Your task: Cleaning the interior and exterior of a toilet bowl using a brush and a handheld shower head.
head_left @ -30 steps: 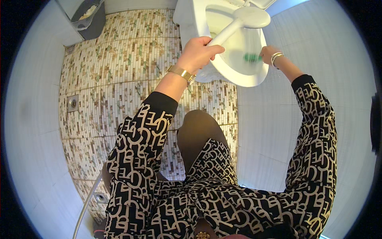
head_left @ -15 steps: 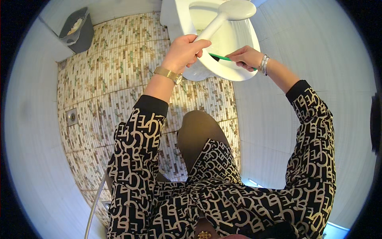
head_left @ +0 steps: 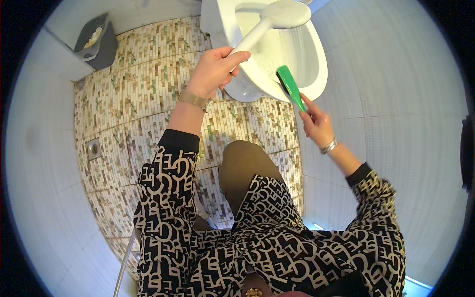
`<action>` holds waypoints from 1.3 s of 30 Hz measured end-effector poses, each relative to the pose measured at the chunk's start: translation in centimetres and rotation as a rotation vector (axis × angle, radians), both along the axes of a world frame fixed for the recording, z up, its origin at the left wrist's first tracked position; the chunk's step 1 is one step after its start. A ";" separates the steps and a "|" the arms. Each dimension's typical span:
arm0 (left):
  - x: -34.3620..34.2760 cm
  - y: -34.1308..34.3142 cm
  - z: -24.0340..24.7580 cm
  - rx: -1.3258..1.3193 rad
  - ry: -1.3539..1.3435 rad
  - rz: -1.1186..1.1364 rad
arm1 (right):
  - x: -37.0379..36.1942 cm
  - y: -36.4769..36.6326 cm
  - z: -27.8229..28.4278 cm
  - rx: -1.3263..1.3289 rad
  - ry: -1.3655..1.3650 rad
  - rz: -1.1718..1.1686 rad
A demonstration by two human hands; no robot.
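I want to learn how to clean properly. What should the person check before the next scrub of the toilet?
1. Left hand has a firm grip on the white handle: ok.
2. Right hand holds the green brush: ok, held by its lower end.
3. Green brush is against the toilet rim: ok.
4. White flat piece is held up over the bowl: ok.
5. Patterned sleeves are away from the bowl: ok.
6. Bowl surface is clean: cannot tell.
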State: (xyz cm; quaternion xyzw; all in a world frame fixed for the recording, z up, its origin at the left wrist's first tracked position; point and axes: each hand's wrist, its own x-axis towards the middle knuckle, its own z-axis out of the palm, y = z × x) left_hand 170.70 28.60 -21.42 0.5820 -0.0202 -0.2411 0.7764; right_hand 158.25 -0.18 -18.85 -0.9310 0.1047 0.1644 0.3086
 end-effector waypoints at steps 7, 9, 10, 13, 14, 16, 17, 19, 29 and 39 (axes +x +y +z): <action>0.1 -0.2 -0.5 -0.032 -0.037 -0.010 | -4.4 5.2 -5.4 -0.013 -0.520 0.034; 0.1 -0.6 -0.7 -0.004 0.004 -0.007 | -2.0 7.8 -6.8 -0.066 -0.809 0.238; 0.0 -0.9 -0.4 -0.002 0.000 -0.023 | -1.6 8.2 -6.8 -0.017 -0.756 0.250; -0.3 -0.9 -1.3 -0.028 0.015 -0.019 | -1.4 4.9 -8.7 -0.217 -0.671 0.331; -0.5 -0.7 -1.4 -0.013 0.004 -0.018 | -1.8 3.5 -8.5 -0.268 -0.723 0.334; -0.8 -1.0 -1.6 0.000 -0.002 -0.019 | -3.7 -0.4 -9.1 -0.336 -0.676 0.316; -0.7 -0.5 -1.6 0.046 -0.017 -0.016 | -3.8 -0.6 -9.1 -0.324 -0.679 0.323; -0.5 0.5 -1.9 0.100 -0.027 0.006 | -3.6 -0.7 -9.6 -0.363 -0.729 0.341; -1.9 1.5 -6.2 -0.117 0.291 0.537 | 3.2 7.1 -17.5 -0.189 -0.588 0.190; -6.4 1.1 -9.7 -0.438 0.559 0.622 | 5.5 12.4 -16.1 0.027 -0.634 0.145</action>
